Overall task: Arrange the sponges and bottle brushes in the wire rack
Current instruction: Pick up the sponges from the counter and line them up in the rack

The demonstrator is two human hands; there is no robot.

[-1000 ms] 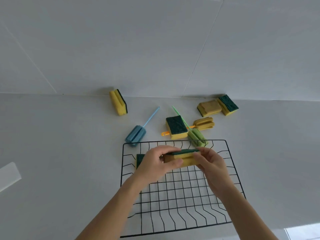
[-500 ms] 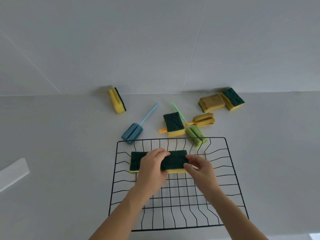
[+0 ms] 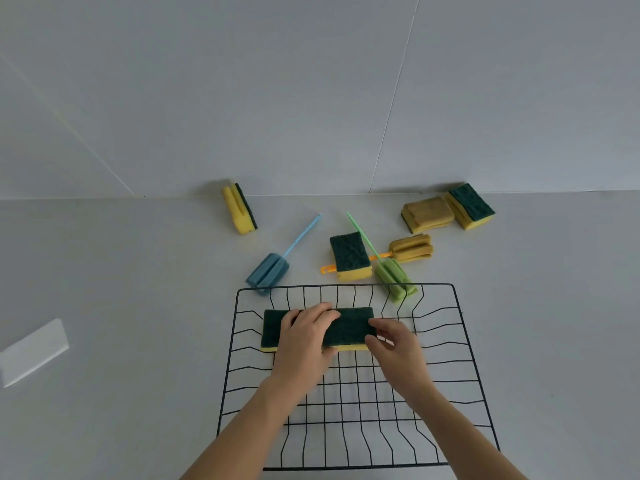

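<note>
Left hand (image 3: 304, 336) lies flat, fingers spread, palm down on green-topped sponges (image 3: 349, 327) in wire rack (image 3: 346, 403); right hand (image 3: 394, 344) loosely curled, fingertips pinching the right end of the same sponges. Looks like 2 sponges end to end in the rack's far-left part, green side up, yellow edge toward cam; can't tell the seam, hand covers it. Rest of rack bare wire. Rack sits on plain grey counter (image 3: 121, 341).

Beyond rack, on counter: blue bottle brush (image 3: 270, 270) just off far-left corner, green bottle brush (image 3: 394, 278) w/ head touching far rim. Sponge (image 3: 349, 256) green side up lies over orange brush (image 3: 412, 249) handle. Further back near wall: yellow sponge on edge (image 3: 240, 211) left, tan sponge (image 3: 427, 214) + green/yellow sponge (image 3: 471, 206) touching, right. White panelled wall (image 3: 311, 98) behind. White block (image 3: 34, 351) far left on counter.
</note>
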